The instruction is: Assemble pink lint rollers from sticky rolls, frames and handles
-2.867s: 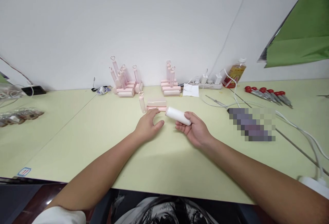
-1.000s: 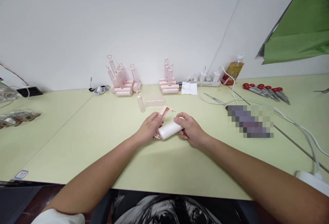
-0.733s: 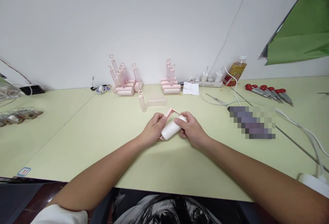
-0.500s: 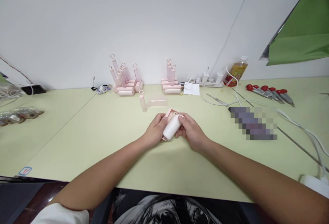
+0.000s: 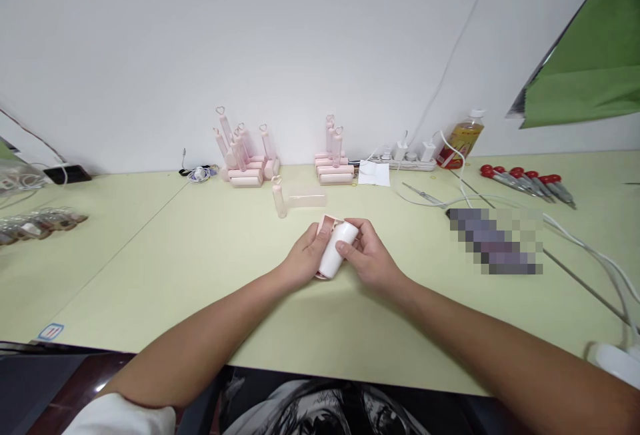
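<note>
Over the middle of the table, my left hand (image 5: 307, 254) is closed round the left side of a pink plastic case (image 5: 326, 222). Inside the case lies a smooth white roll (image 5: 336, 254), like a lint roller's, tilted with its top to the right. My right hand (image 5: 373, 254) grips the roll from the right, thumb on its front and fingers behind its upper end, partly hidden. Just beyond my hands stands a clear pink tube with a looped top (image 5: 279, 198). Beside it lies a clear pinkish cover (image 5: 307, 198).
Along the wall stand pink rollers with heart-looped tubes (image 5: 245, 172) and a second group (image 5: 336, 172). Farther right are white paper (image 5: 374, 173), a power strip (image 5: 417, 164), a drink bottle (image 5: 460, 138), tweezers (image 5: 423, 194), red-capped tools (image 5: 530, 182), and a pixelated object (image 5: 493, 242) among cables.
My right thumb has moved from the roll's upper end down onto its front. The case and roll have turned slightly more upright, and more of the roll's face shows.
</note>
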### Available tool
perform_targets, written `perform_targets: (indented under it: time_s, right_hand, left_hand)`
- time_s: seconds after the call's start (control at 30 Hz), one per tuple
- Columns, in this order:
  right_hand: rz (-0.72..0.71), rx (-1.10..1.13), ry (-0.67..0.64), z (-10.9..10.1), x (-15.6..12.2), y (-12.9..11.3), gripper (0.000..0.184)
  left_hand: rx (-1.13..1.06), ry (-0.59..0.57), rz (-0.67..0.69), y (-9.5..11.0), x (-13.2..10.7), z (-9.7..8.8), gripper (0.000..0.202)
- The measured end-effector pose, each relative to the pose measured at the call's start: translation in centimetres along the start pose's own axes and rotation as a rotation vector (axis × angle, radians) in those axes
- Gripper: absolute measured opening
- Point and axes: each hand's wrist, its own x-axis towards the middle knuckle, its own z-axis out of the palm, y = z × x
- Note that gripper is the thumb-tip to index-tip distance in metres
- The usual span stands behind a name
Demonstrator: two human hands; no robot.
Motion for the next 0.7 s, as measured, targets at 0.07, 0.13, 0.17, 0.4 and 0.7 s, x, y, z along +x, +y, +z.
perform_targets:
  time_s: [0.07,0.13,0.17,0.4,0.7]
  right_hand:
    - [-0.009,0.041,-0.013,0.1,-0.2,-0.3,0.044]
    - [-0.002,0.139,-0.056,0.2,-0.3,-0.6,0.040]
    - [0.012,0.203,-0.073,0.2,-0.3,-0.7,0.037]
    - [0.284,0.463,-0.147,0.5,-0.3,-1.1,0.030]
    - [0.508,0.680,-0.441,0.6,-0.9,-1.9,0.074]
  left_hand:
    - [0.035,0.044,0.068,0.1,-0.1,0.0,0.052]
    - [0.070,0.109,0.135,0.1,-0.2,0.1,0.049]
    - [0.082,0.130,0.155,0.1,-0.3,0.2,0.048]
    - [0.199,0.155,0.159,0.3,-0.6,0.7,0.041]
    - [0.389,0.179,0.242,1.3,-1.3,0.8,0.038]
